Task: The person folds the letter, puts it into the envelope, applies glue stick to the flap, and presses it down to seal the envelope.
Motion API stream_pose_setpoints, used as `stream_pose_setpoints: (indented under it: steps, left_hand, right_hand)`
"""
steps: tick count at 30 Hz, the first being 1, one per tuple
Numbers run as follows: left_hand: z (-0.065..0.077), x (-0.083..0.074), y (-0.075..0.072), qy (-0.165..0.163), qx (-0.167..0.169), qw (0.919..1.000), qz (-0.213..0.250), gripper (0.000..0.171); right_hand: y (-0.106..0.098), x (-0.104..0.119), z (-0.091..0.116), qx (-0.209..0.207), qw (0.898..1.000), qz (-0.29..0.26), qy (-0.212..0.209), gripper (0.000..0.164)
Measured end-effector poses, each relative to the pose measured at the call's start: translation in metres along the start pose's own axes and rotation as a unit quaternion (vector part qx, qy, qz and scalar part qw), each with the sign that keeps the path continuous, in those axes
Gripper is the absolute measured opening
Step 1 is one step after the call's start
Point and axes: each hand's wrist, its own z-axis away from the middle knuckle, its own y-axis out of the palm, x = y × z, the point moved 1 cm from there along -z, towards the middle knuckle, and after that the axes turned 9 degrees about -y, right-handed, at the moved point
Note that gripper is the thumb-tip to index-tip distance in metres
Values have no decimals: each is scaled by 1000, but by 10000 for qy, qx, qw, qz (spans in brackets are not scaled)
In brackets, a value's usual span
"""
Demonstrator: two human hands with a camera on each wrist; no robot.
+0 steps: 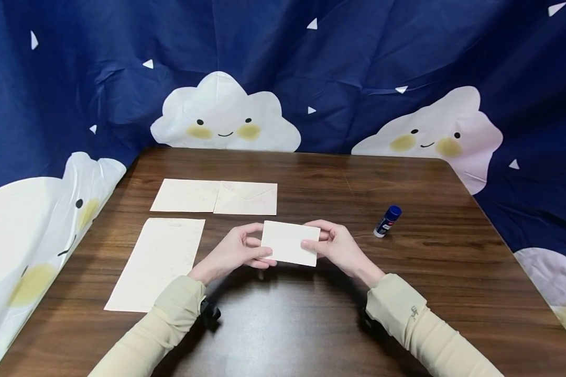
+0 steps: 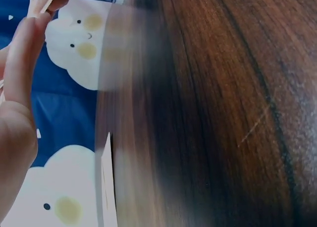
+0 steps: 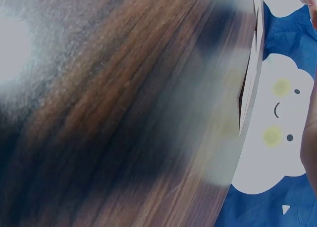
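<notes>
Between both hands a small cream paper card (image 1: 290, 243) is held up, tilted a little, over the middle of the table. My left hand (image 1: 240, 248) pinches its left edge, thumb on the near face and fingers behind. On the opposite side my right hand (image 1: 336, 246) grips the card the same way, its thumb lying farther in on the face. The left wrist view catches the left hand (image 2: 20, 73) at its edge, with a thin edge of the card by the fingertips. In the right wrist view only part of the right hand (image 3: 309, 138) shows.
A larger cream sheet (image 1: 158, 264) lies left of the left hand. Behind it are a cream paper rectangle (image 1: 185, 196) and an envelope (image 1: 246, 199) with its flap side up, side by side. A capped blue glue stick (image 1: 387, 221) stands on the brown wooden table (image 1: 453, 262) at right.
</notes>
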Motion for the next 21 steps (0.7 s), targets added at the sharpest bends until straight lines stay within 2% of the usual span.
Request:
stream_pose_setpoints:
  steps: [6, 14, 21]
  left_hand:
    - [-1, 0, -1, -9, -108, 9999, 23, 47]
    - [-3, 5, 1, 68, -24, 9999, -88, 50]
    - [-3, 7, 3, 125, 10, 9994, -338, 50]
  right_hand:
    - [0, 2, 3, 422, 9989, -188, -49, 68]
    - [2, -2, 3, 322, 9994, -149, 47, 64]
    - [1, 0, 1, 334, 9987, 225, -322, 60]
